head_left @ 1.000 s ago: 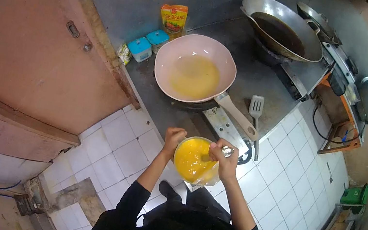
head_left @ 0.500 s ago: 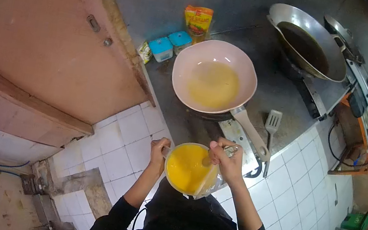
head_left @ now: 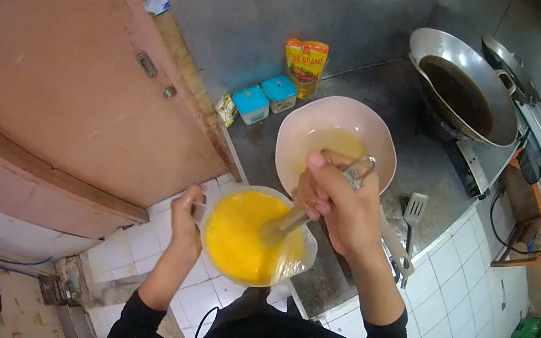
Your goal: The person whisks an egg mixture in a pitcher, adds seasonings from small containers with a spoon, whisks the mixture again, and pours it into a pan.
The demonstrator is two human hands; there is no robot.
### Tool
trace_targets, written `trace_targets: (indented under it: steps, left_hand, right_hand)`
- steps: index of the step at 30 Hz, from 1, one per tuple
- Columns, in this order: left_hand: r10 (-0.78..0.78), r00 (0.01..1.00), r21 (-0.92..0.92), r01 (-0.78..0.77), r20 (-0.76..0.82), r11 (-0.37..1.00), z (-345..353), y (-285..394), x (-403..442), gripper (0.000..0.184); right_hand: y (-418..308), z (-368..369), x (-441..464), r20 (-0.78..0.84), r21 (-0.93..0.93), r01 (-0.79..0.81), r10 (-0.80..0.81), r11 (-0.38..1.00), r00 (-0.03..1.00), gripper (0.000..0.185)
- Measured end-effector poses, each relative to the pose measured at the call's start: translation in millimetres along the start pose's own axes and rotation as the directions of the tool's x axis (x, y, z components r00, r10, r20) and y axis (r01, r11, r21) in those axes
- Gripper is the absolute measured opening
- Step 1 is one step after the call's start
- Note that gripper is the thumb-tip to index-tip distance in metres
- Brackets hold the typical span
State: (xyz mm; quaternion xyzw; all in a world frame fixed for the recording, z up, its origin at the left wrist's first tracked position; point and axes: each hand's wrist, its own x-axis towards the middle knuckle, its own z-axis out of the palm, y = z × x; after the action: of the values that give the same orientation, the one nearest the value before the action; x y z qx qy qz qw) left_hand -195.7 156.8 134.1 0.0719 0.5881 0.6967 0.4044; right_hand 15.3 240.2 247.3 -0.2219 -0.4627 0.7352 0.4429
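Observation:
My left hand [head_left: 187,221] grips a clear plastic jug [head_left: 293,268] by its handle, at the jug's left side. Yellow liquid [head_left: 230,234], like beaten egg, fills much of it. In my right hand [head_left: 350,208] is a whisk [head_left: 292,220], its looped handle end sticking up past the thumb and its lower end dipping into the liquid. The wires are blurred and partly sunk. Behind the right hand, a pink frying pan [head_left: 297,130] rests on the stove with a shallow pool of oil [head_left: 341,140]; the hand hides part of the pan.
A slotted spatula [head_left: 415,209] lies right of the pan's handle [head_left: 396,245]. Farther right stands a large wok [head_left: 431,47] with dark oil. Two blue-lidded containers [head_left: 251,102] and an orange-yellow pouch [head_left: 304,66] stand against the back wall. A pink door [head_left: 70,76] is at left.
Both hands, with the jug and whisk, have come up closer to the camera. The jug has shifted left and the right hand now covers part of the pan. The view has moved slightly.

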Motion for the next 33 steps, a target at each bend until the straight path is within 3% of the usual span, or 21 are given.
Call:
trace_targets:
  steps: [3, 6, 11, 13, 20, 26, 28, 31, 33]
  left_hand:
    - [-0.032, 0.999, 0.023, 0.033, -0.027, 0.999, 15.0, 36.3, 19.3, 0.028]
    - [-0.001, 0.999, 0.0, 0.001, 0.045, 1.0, 31.7, 59.8, 36.9, 0.027]
    - [0.005, 0.995, -0.043, -0.001, 0.095, 0.999, 65.3, 82.1, 54.4, 0.022]
    - [-0.002, 0.97, -0.119, 0.032, 0.244, 0.992, 74.5, 82.6, 65.7, 0.019]
    - [0.001, 0.98, -0.133, 0.026, 0.199, 0.991, 94.6, 76.2, 93.1, 0.015]
    - [-0.012, 0.974, -0.129, 0.043, 0.227, 0.991, 101.2, 77.2, 94.2, 0.018]
    - [-0.002, 0.976, -0.109, 0.027, 0.219, 0.994, 101.8, 78.0, 95.0, 0.018]
    - [-0.092, 0.975, -0.144, 0.122, 0.2, 0.982, 112.5, 85.6, 76.5, 0.018]
    - [-0.034, 0.98, -0.146, 0.064, 0.197, 0.987, 106.2, 82.5, 80.4, 0.018]
  right_hand:
    - [-10.3, 7.7, 30.3, 0.033, 0.005, 0.1, -0.1, 0.995, 0.994, 0.037]
    - [-24.0, 10.3, 57.1, 0.039, 0.01, 0.171, -0.172, 0.985, 0.984, 0.038]
    - [-42.3, 10.2, 95.6, -0.003, -0.009, 0.21, -0.21, 0.978, 0.978, 0.037]
    - [-49.7, 10.0, 107.0, -0.03, -0.029, 0.2, -0.201, 0.979, 0.979, 0.037]
    - [-46.3, -7.5, 138.6, 0.002, -0.062, 0.126, -0.126, 0.99, 0.992, 0.036]
    - [-18.7, -13.4, 152.9, 0.074, 0.023, 0.081, -0.083, 0.996, 0.994, 0.038]
    - [-11.5, -5.3, 152.9, 0.136, -0.115, 0.199, -0.183, 0.973, 0.974, 0.048]
    - [-3.9, -3.2, 146.3, 0.248, -0.243, 0.254, -0.193, 0.936, 0.949, 0.041]
    - [-10.2, -8.2, 138.3, 0.347, -0.404, 0.292, -0.15, 0.867, 0.926, 0.029]
